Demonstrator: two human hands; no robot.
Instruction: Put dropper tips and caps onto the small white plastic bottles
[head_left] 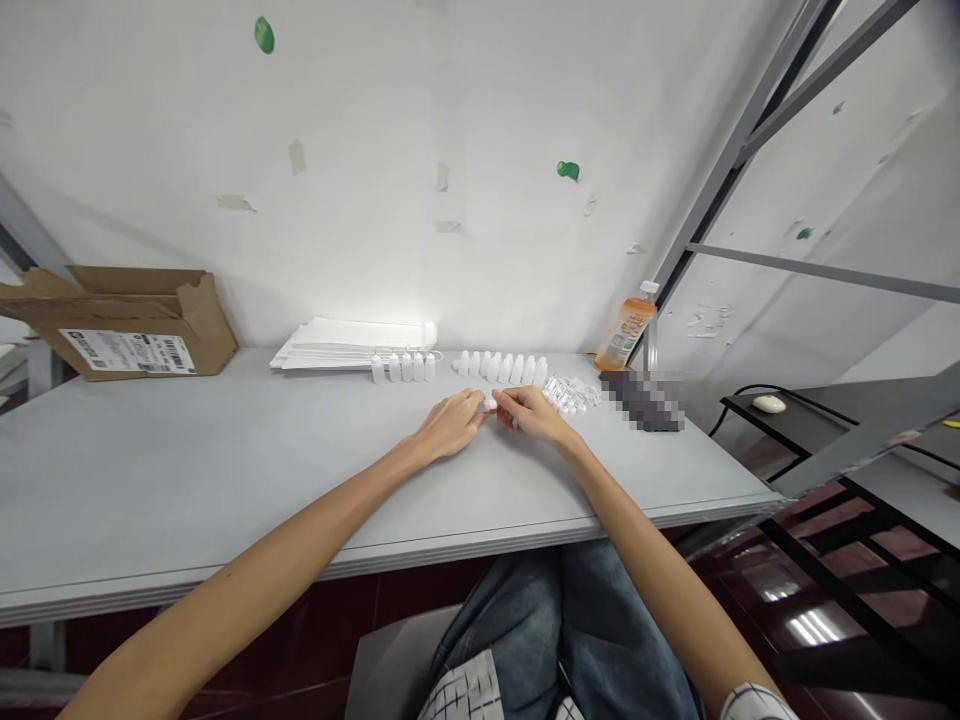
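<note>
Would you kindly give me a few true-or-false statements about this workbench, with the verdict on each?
1. The left hand and right hand meet at a small white piece. True.
2. The drink bottle stands at the left end of the table. False: it stands at the right end, by the far edge.
3. The cardboard box is shut. False: its flaps are open.
4. A stack of white paper lies behind a row of small white bottles. True.
</note>
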